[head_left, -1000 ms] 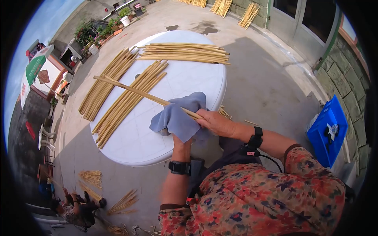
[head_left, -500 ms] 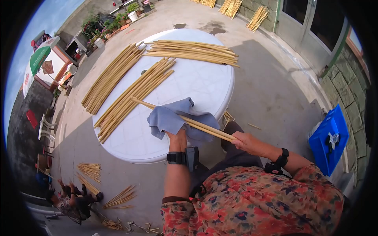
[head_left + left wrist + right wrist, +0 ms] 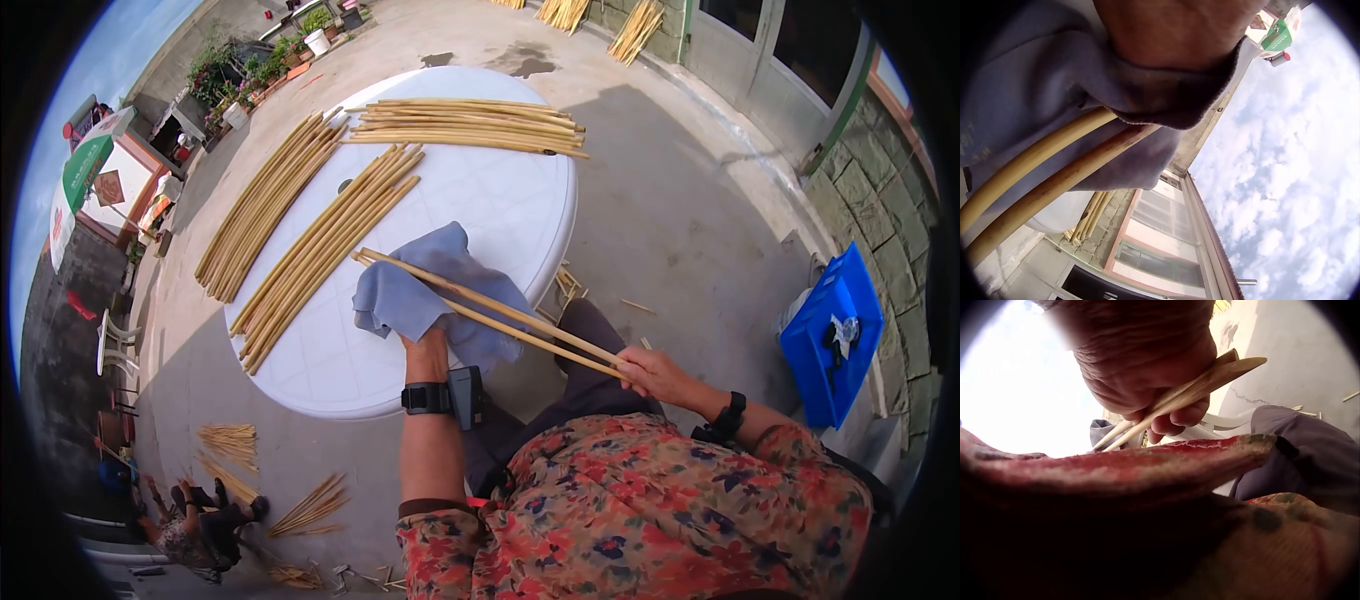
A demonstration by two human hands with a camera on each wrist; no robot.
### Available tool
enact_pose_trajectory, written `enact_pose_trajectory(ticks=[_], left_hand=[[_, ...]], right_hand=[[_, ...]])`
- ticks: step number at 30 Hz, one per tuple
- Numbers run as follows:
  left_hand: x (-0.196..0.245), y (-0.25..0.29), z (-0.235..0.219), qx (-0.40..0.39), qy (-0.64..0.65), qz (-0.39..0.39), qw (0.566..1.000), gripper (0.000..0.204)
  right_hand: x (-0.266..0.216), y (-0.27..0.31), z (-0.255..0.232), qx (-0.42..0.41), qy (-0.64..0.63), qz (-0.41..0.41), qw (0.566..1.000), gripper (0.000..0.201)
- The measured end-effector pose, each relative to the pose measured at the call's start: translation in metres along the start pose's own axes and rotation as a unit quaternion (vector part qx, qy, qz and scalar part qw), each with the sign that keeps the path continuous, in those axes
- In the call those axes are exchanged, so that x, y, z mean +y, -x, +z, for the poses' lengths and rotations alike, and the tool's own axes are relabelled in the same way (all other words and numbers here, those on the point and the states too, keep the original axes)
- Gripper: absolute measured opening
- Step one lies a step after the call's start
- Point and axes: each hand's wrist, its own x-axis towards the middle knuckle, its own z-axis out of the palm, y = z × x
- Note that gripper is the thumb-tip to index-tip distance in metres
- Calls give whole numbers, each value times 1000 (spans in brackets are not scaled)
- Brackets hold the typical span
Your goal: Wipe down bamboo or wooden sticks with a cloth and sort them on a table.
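Two pale sticks point(image 3: 500, 312) run from above the blue-grey cloth point(image 3: 405, 298) down to the right hand point(image 3: 655, 376), whose fingers curl round their ends. The left hand point(image 3: 427, 350) holds the cloth from below, its fingers mostly covered by the fabric. In the left wrist view both sticks point(image 3: 1054, 184) pass into the cloth point(image 3: 1029, 81) beneath the left hand point(image 3: 1179, 31). The right wrist view shows the right hand point(image 3: 1147, 369) gripping the sticks, their cut ends point(image 3: 1235, 365) sticking out past it.
A round white table point(image 3: 480, 205) carries three groups of sticks point(image 3: 325, 250). A blue bin point(image 3: 850, 335) stands at the right. Bundles of sticks point(image 3: 228, 445) lie on the ground at lower left, near a seated person point(image 3: 200, 525). More lean against the far wall.
The right hand has drawn back to the lower right, away from the cloth. The sticks have slid along with it, and their two lengths now stand apart. The cloth remains round them.
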Motion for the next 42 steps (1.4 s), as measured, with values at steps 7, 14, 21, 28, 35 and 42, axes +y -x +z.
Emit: enact_pose_trajectory(ticks=[7,14,21,28,35,42], left_hand=[[0,-11,-33,-72,-116,67,988,31],[-21,3,-24,-126,-178,62,974,34],[-27,53,27,-80,-122,-26,989,33],[-23,39,16,-64,-132,12,989,37],[24,-3,-23,15,-57,43,997,36],[1,-40,-83,-140,-542,306,770,33]], right_hand=[[-11,-3,8,5,82,-33,996,21],[-33,-25,22,103,160,-113,975,18],[-65,-62,22,106,130,-170,971,17],[-61,-71,35,62,117,-212,968,20],[-7,-14,-15,9,166,-124,978,19],[32,26,-29,2,76,-49,996,27]])
